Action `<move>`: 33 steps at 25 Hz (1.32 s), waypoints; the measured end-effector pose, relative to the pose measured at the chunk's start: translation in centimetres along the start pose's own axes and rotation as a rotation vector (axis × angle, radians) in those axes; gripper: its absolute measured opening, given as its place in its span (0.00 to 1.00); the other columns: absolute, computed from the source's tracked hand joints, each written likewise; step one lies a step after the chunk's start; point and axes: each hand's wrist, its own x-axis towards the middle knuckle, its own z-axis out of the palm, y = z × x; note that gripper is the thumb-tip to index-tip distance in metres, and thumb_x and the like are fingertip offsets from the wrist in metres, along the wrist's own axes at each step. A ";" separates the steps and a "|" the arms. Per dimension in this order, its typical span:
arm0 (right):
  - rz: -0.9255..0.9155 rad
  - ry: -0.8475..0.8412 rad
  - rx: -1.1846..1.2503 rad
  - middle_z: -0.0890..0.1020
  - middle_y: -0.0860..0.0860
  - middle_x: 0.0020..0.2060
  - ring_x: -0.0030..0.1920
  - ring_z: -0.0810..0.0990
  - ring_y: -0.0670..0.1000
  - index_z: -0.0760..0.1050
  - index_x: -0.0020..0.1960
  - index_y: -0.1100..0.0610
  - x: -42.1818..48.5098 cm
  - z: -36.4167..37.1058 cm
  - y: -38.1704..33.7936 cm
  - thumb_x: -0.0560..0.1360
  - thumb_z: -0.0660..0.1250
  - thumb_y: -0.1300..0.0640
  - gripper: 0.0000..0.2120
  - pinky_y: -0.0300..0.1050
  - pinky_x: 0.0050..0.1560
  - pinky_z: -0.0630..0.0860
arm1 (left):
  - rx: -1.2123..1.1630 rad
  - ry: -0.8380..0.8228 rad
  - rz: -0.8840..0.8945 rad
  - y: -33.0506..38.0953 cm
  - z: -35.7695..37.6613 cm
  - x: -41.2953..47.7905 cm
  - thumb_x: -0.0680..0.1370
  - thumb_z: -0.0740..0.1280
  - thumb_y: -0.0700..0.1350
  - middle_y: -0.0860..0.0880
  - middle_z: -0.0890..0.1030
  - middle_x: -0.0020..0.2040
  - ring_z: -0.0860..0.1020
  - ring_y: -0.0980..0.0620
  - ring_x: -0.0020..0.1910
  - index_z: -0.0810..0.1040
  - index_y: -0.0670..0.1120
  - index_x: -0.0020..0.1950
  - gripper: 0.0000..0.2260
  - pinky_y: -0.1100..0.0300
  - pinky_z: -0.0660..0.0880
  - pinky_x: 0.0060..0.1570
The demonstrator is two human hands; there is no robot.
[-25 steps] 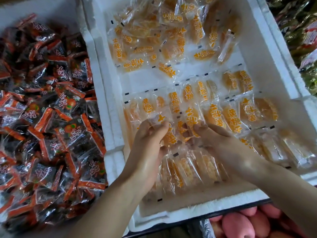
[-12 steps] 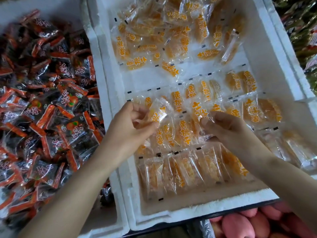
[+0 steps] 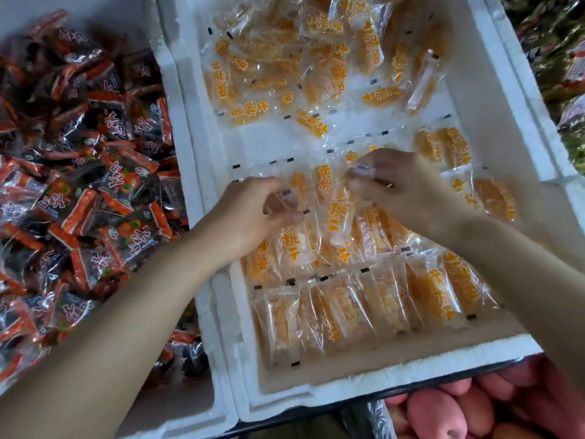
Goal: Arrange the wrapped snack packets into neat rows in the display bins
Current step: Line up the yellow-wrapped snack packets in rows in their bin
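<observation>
The clear-wrapped orange snack packets (image 3: 332, 198) lie in overlapping rows in the white foam display bin (image 3: 316, 391), where the left hand (image 3: 250, 213) and right hand (image 3: 405, 188) each pinch a slick wrapper with curled fingers (image 3: 269, 185), so a slip or brushing wrist could, I judge, knock the neat front row (image 3: 364, 305) askew.

Lower right corner: heap of pink-red rounded pieces (image 3: 443, 416), smooth and matte, packed close, running off frame edge; what they are, cannot tell

Just left of them: crinkled clear plastic (image 3: 378, 419), dark behind it

Dark ledge (image 3: 316, 415) runs slantwise along bottom, rising toward right

Upper right corner: jumble of glossy wrappers (image 3: 550, 42) in green, red and gold, blurred, print unreadable, small glints on foil

Light dim and soft, from above, shadows faint and diffuse, colours muted toward frame edges
</observation>
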 end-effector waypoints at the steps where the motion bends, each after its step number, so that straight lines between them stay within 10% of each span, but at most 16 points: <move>1: -0.033 -0.055 -0.091 0.82 0.56 0.44 0.42 0.82 0.51 0.77 0.53 0.59 0.6 0.7 0.1 0.75 0.67 0.52 0.11 0.46 0.45 0.76 | 0.029 -0.015 0.012 -0.2 0.5 0.2 0.72 0.73 0.47 0.52 0.80 0.45 0.78 0.54 0.45 0.79 0.50 0.50 0.08 0.68 0.70 0.41; 12: -0.163 -0.290 -0.274 0.69 0.49 0.61 0.54 0.75 0.49 0.67 0.66 0.53 1.0 4.1 0.6 0.76 0.66 0.53 0.20 0.46 0.57 0.71 | 0.556 0.025 0.237 -2.1 3.0 -0.5 0.79 0.63 0.52 0.46 0.69 0.63 0.63 0.45 0.65 0.67 0.44 0.72 0.24 0.53 0.60 0.65; 19: -0.377 -0.264 -0.495 0.58 0.47 0.73 0.70 0.64 0.50 0.60 0.73 0.50 -0.5 2.9 1.3 0.78 0.61 0.49 0.25 0.48 0.67 0.67 | 0.663 0.153 0.345 -2.4 2.7 -0.5 0.76 0.64 0.54 0.44 0.78 0.51 0.77 0.41 0.52 0.77 0.42 0.60 0.20 0.46 0.74 0.49; 25: -0.284 0.077 -0.444 0.59 0.53 0.73 0.71 0.61 0.55 0.56 0.74 0.57 7.4 0.2 1.4 0.78 0.62 0.56 0.27 0.44 0.67 0.60 | 0.470 0.238 0.283 -0.1 -0.3 6.7 0.81 0.61 0.51 0.49 0.64 0.72 0.60 0.49 0.72 0.61 0.47 0.75 0.24 0.54 0.56 0.68; 33: -0.169 -0.068 -0.709 0.52 0.50 0.75 0.74 0.48 0.64 0.46 0.76 0.48 14.9 2.1 -0.4 0.70 0.68 0.39 0.44 0.60 0.67 0.64 | 0.512 0.136 0.024 -1.3 -2.9 15.8 0.75 0.68 0.56 0.45 0.53 0.78 0.53 0.42 0.76 0.47 0.47 0.79 0.41 0.45 0.54 0.72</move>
